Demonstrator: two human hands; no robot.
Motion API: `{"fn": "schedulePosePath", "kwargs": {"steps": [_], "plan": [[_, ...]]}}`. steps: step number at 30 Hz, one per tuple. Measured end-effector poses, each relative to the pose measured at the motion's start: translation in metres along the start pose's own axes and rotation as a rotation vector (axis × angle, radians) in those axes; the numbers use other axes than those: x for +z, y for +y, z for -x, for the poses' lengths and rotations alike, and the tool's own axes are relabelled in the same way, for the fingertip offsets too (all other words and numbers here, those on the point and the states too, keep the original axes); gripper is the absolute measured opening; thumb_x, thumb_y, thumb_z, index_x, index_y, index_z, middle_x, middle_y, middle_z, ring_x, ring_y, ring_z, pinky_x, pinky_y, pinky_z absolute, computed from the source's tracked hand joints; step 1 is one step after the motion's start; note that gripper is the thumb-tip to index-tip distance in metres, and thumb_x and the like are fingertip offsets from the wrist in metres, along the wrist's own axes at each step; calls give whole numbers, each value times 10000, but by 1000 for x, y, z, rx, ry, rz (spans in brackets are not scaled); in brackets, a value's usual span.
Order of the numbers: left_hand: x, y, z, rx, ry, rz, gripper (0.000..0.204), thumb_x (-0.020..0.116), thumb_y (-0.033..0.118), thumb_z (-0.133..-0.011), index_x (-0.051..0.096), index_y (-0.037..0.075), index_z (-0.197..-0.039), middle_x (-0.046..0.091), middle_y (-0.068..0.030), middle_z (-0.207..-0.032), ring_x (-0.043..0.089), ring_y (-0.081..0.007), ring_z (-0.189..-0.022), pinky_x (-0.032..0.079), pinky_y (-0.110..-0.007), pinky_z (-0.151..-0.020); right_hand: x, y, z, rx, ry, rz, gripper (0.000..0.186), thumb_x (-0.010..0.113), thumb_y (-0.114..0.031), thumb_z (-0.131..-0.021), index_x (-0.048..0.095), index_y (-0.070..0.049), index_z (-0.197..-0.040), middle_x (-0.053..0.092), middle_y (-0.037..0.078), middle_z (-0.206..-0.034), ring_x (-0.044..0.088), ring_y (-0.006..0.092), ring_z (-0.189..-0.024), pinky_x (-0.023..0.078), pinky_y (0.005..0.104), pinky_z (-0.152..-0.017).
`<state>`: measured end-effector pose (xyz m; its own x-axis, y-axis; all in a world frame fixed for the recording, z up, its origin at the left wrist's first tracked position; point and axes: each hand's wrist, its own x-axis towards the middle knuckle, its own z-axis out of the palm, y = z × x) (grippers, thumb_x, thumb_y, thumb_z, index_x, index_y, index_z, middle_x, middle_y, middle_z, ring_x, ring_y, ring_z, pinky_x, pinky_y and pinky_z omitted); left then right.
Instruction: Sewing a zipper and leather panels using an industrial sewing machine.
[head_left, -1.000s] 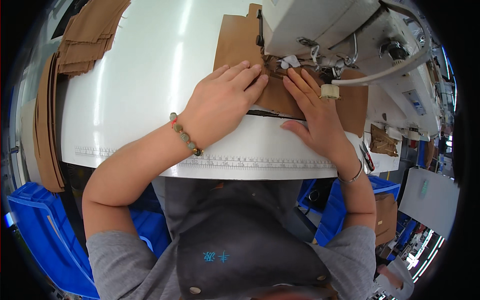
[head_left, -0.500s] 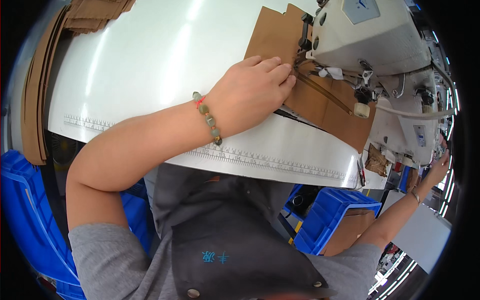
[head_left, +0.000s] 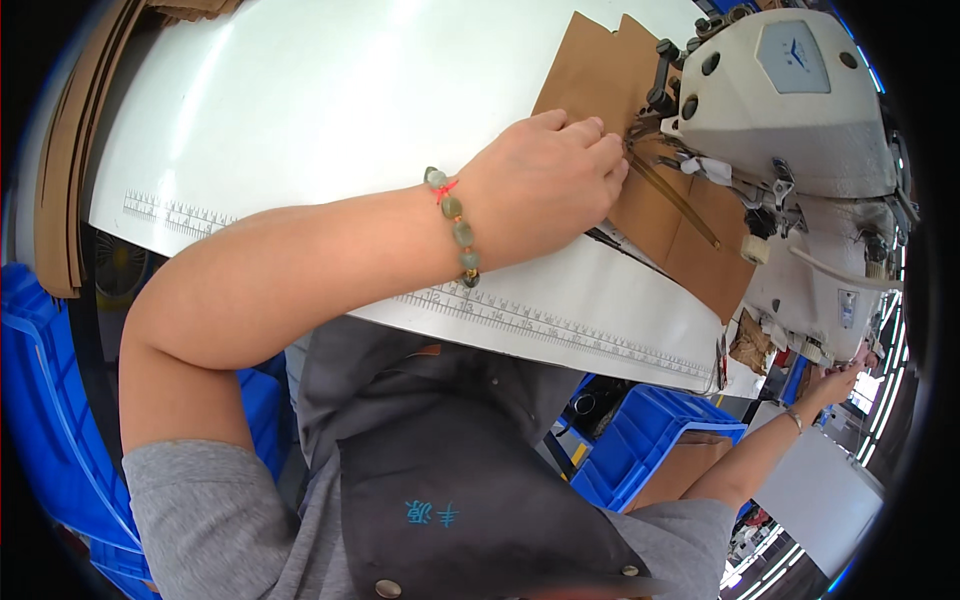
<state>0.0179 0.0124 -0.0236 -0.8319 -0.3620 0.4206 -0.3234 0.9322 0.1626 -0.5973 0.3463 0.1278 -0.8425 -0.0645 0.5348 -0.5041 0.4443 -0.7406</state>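
Note:
My left hand [head_left: 545,185] lies on a flat brown panel [head_left: 592,75] with its fingers stretched out. Its fingertips are close to the needle area of a white sewing machine [head_left: 780,110], where metal parts hide the exact contact point. Past my fingers, a narrow gold-brown strip [head_left: 680,205] runs across the panel toward the near right. A beaded bracelet [head_left: 460,232] circles my left wrist. Far to the right, my right hand [head_left: 838,385] is raised beside the machine's right end. Its fingers are small and partly hidden there, so their grip cannot be made out.
A ruler scale [head_left: 540,328] runs along the near edge of the white tabletop [head_left: 330,120]. Brown panels [head_left: 75,170] hang at the left edge. Blue bins stand below, one at left [head_left: 50,400] and one at right [head_left: 625,440] holding brown pieces. A crumpled brown scrap [head_left: 750,343] lies near the machine.
The whole view has shifted, so the machine, panel and left hand appear farther right. My left hand stays on the panel by the needle area. My right hand appears lower and more leftward.

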Motion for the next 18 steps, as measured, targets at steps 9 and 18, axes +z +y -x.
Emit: {"fn": "schedulePosePath", "kwargs": {"steps": [9,18], "plan": [[1,1,-1,0,-2,18,385,635,107,-897,699,24,-1267,671,-97,-1334,612,-237,-1277,518,-359,-1046,10,11,9,94,-18,-143,524,618,-434,-1014,681,57,-1186,699,149,-1106,702,223,-867,581,329,-620],[1,0,-1,-5,0,55,386,638,105,-893,700,16,-1263,670,-97,-1323,609,-238,-1274,520,-356,-1035,15,54,6,-495,-62,396,491,517,-362,-1066,639,52,-1299,690,156,-1225,682,288,-1076,595,432,-874]]}}
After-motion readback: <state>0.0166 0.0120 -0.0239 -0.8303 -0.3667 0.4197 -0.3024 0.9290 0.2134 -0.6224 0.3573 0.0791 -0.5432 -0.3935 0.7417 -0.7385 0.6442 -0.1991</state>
